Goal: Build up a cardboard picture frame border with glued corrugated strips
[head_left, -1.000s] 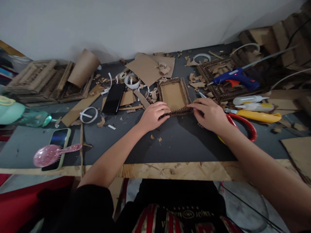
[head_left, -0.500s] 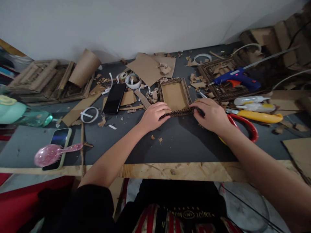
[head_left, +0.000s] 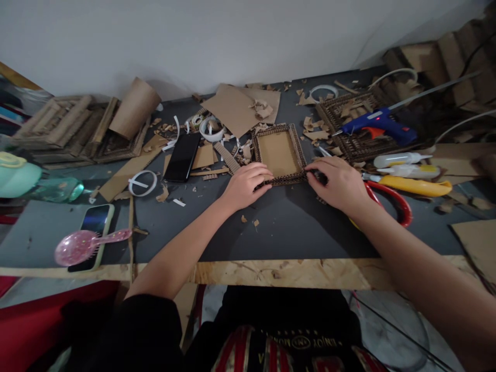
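Observation:
A small rectangular cardboard frame [head_left: 298, 148] with corrugated walls and a plain tan base lies flat on the dark table between my hands. My left hand [head_left: 250, 185] grips its near left corner, fingers over the wall and thumb along the near side. At the near right corner is my right hand [head_left: 337, 186], its fingers curled and the index fingertip by the wall; the space under its palm is in shadow. Red-handled scissors [head_left: 405, 209] lie just right of my right wrist, partly hidden by it.
A blue glue gun [head_left: 382, 126] rests on a larger corrugated frame [head_left: 352, 150] at right. Glue bottles [head_left: 406, 171] and a yellow cutter [head_left: 416, 186] lie nearby. Left are a black phone [head_left: 183, 157], a tape roll [head_left: 142, 183], a pink hairbrush [head_left: 77, 248] and cardboard scraps.
My right hand has shifted very slightly right, its fingertips moving a little outward along the frame's corner. My left hand and the cardboard frame stay in place.

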A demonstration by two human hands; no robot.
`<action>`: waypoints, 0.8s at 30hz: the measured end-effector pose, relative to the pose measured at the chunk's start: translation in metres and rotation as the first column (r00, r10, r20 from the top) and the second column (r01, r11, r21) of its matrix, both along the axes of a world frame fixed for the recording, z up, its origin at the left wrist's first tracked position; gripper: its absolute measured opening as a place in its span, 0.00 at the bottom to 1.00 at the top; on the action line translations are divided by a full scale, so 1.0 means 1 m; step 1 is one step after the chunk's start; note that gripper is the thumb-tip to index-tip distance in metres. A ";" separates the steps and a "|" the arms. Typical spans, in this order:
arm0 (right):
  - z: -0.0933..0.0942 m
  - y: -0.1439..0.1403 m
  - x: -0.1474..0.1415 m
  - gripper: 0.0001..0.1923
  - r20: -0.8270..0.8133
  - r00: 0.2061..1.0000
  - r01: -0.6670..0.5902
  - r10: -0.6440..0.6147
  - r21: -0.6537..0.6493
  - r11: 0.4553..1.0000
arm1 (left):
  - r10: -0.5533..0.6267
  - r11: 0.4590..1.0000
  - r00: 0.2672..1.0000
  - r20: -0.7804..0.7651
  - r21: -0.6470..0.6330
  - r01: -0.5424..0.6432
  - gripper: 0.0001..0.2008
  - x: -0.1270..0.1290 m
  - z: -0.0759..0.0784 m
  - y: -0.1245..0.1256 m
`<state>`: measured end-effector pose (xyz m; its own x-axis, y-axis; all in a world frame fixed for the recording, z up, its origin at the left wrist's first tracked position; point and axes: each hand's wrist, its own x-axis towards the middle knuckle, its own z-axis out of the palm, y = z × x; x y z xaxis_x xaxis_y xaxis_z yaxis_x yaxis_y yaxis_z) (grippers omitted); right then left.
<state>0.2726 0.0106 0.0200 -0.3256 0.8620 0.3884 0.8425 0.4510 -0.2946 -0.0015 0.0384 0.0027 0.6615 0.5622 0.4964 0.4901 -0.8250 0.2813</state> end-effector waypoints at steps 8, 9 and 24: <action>0.014 -0.003 0.001 0.08 -0.217 0.969 -0.124 0.119 -0.008 0.992 | 0.054 0.998 0.986 0.156 0.018 -0.058 0.15 0.001 0.007 -0.007; 0.017 -0.004 0.001 0.07 -0.257 0.955 -0.159 0.147 -0.027 0.987 | 0.039 0.998 0.977 0.207 0.049 -0.051 0.14 0.002 0.012 -0.010; 0.056 -0.040 -0.005 0.17 -0.197 0.979 -0.107 0.060 -0.238 0.965 | 0.262 0.751 0.847 0.463 -0.649 0.123 0.13 0.040 0.028 -0.058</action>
<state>0.2675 -0.0294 0.0761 -0.3424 0.9114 0.2282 0.7246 0.4107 -0.5535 0.0381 -0.0197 0.0309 0.3726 0.8962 0.2407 0.1682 -0.3203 0.9323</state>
